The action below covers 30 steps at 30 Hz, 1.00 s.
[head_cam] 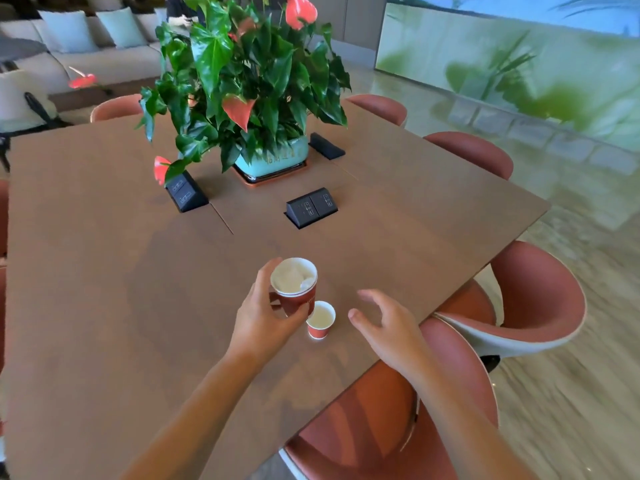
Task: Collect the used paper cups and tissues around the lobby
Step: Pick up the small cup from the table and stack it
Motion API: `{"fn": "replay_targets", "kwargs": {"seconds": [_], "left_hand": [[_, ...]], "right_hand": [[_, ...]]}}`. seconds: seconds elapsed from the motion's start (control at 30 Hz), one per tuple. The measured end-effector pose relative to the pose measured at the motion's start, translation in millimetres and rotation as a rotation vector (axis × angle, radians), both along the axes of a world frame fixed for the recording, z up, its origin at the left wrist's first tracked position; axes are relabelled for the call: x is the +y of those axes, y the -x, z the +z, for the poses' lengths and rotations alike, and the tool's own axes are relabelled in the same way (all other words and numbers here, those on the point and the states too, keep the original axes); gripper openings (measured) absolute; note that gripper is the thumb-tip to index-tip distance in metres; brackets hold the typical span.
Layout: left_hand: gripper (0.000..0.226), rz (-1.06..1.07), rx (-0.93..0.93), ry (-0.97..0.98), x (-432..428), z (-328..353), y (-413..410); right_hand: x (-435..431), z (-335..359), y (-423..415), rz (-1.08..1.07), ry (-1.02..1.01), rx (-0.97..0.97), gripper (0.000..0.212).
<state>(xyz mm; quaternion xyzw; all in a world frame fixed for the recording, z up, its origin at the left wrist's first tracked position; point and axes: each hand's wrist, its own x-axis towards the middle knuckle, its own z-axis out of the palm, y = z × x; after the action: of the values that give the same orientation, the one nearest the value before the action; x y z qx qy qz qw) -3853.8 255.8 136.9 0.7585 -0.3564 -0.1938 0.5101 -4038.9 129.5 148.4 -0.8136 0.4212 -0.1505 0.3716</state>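
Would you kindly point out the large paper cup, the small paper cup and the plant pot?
large paper cup [297, 301]: head view, red side wall.
small paper cup [318, 330]: head view, red front wall.
plant pot [273, 161]: head view, teal front wall.

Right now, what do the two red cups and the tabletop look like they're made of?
Large red cup, gripped by the left hand: probably paper, matte red wall, white rolled rim. Small red cup: same paper look, pale inside. Tabletop: matte brown wood or wood-look laminate, faint grain; which one is unclear.
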Motion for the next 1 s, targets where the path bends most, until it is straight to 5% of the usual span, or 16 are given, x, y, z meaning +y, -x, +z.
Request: {"fn": "replay_targets", "kwargs": {"seconds": [0.4, 1.0], "left_hand": [[0.071, -0.018, -0.074, -0.295, -76, -106, 9], [0.084, 0.099, 0.007, -0.235, -90, -133, 13]], "right_hand": [[-43, -84, -1, 0.038, -0.140, 0.116, 0.048], [-48, -112, -3, 0.049, -0.232, 0.123, 0.047]]}}
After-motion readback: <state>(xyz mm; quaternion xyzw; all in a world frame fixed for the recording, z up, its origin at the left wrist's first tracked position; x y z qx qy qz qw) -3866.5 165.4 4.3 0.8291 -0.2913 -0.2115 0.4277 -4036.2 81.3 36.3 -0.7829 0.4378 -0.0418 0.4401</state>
